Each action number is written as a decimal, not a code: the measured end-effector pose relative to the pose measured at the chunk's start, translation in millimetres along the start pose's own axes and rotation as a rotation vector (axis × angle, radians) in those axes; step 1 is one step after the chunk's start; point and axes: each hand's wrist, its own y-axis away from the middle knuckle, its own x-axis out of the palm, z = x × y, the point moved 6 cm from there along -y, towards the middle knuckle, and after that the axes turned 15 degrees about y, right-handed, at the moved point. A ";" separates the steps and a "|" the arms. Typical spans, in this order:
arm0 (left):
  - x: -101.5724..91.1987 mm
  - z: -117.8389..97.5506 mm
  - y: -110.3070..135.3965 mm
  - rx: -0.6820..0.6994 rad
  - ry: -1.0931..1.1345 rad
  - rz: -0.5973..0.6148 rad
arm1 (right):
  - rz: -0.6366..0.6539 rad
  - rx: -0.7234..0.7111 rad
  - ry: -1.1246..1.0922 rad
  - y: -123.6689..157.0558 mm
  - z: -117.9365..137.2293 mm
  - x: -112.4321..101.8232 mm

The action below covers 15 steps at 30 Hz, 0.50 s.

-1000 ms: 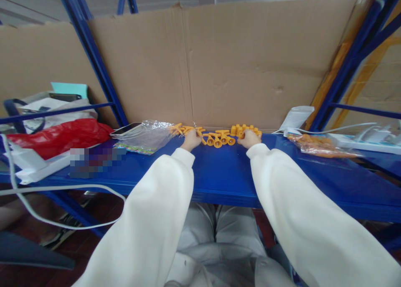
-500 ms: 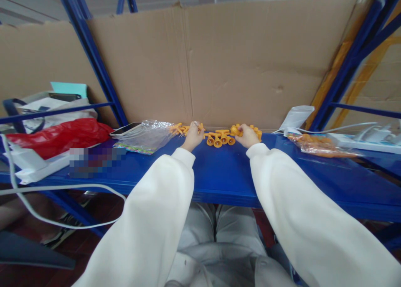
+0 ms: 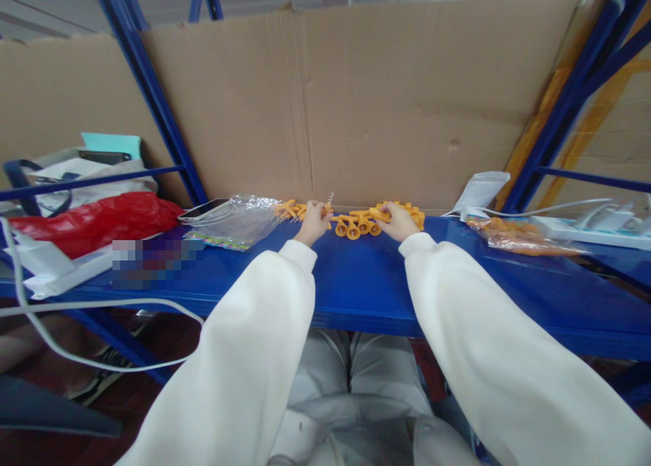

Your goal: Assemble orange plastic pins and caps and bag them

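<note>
Small orange plastic parts (image 3: pixel 356 223) lie in a row at the back of a blue shelf (image 3: pixel 366 283), against a cardboard wall. My left hand (image 3: pixel 314 222) is closed on a small orange piece with a thin metal bit sticking up, beside a heap of orange sticks (image 3: pixel 289 209). My right hand (image 3: pixel 397 222) is closed on an orange piece (image 3: pixel 380 213), just in front of a pile of orange caps (image 3: pixel 413 214). Both arms wear white sleeves.
A clear plastic bag (image 3: pixel 239 220) and a phone (image 3: pixel 203 209) lie left of my hands. Farther left are a red bag (image 3: pixel 96 223) and white cable (image 3: pixel 76 303). A bag of orange parts (image 3: pixel 519 237), a white pouch (image 3: pixel 481 189) and a power strip (image 3: pixel 600 230) sit on the right.
Both hands lifted off the shelf with small orange pieces pinched in them. The right hand moved left, bringing its piece toward the row in the middle.
</note>
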 end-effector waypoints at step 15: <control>0.5 2.5 5.2 -0.227 -0.114 0.132 | 0.011 -0.067 -0.061 -0.3 2.1 3.4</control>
